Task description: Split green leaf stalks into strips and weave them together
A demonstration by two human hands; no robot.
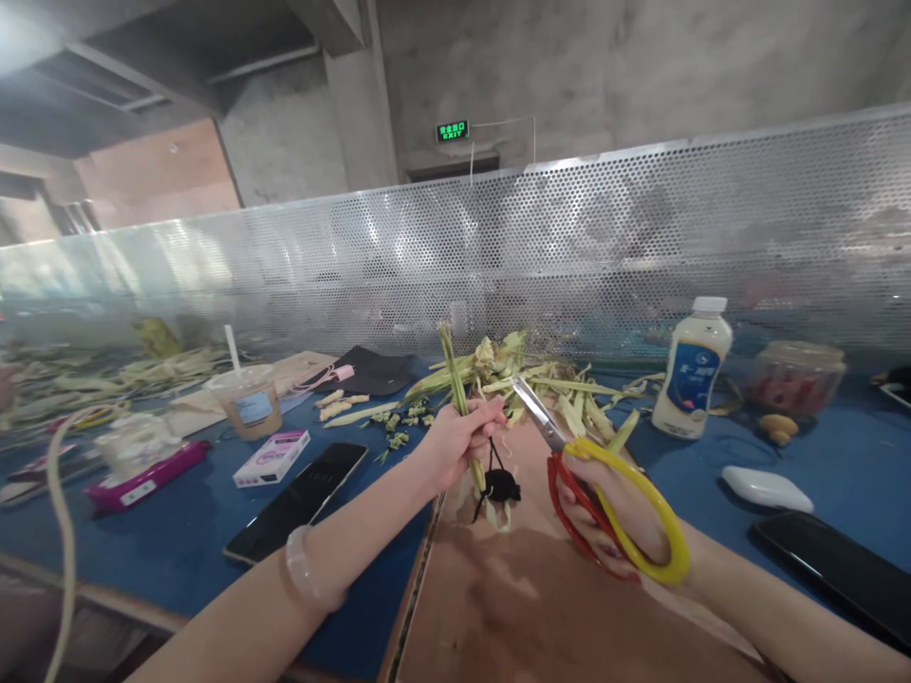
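My left hand (459,441) is closed around a narrow bundle of dried corn husk strips (455,370), which stands up above the fist and comes out below it. A black bundle with cord (502,485) hangs under those fingers; what it is exactly I cannot make out. My right hand (624,512) is through the handles of a pair of scissors (669,545), one yellow and one red. Their metal blades look nearly closed and point up and left, the tips close to my left fingertips. Behind both hands lies a heap of loose husks (562,379).
A wooden board (484,607) lies before me on the blue table (384,579). Phone (299,503), small box (272,457) and drink cup (250,403) stand left. White bottle (692,370), jar (797,375), white case (767,488) and dark phone (840,569) are right. A perforated metal panel (399,256) rises behind.
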